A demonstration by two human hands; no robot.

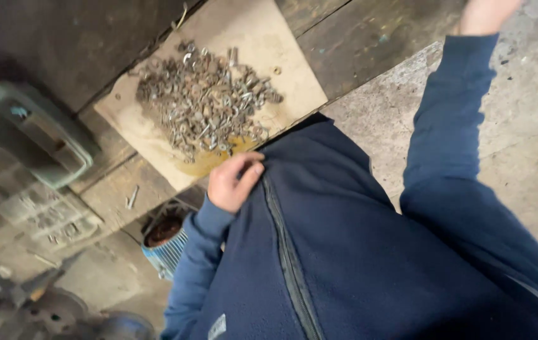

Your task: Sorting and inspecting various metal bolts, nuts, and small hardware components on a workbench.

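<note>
Mostly cropped right hand (484, 14), left hand (233, 181) gripping jacket (344, 252), blurred bolts (204, 101)

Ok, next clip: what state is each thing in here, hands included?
Left hand: curled, gripping the edge of the jacket.
Right hand: raised away to the side, mostly out of frame; grip cannot be told.
Jacket: dark blue, zip closed where visible.
Screws: heaped loose on the board.
Board: flat on the workbench, stained at its near edge.
Single bolt: lying apart on the bench.
</note>
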